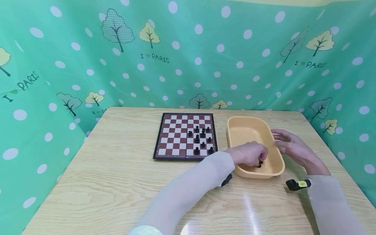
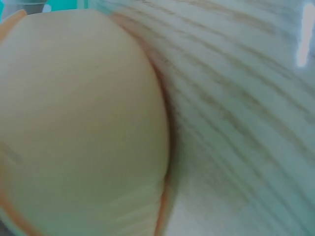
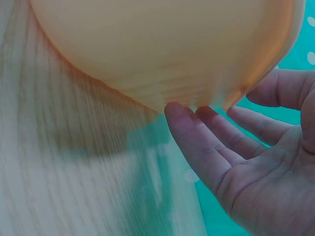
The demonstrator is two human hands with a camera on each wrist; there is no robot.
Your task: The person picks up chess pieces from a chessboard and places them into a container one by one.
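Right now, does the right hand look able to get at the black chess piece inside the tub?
Probably not directly: the right hand is outside the tub, whose side wall separates it from the black chess piece, and the left hand is at that piece. Reaching over that wall might work.

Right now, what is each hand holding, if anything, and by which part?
The left hand seems to pinch a black chess piece; by which end cannot be told. The right hand, beside the tray, grips nothing.
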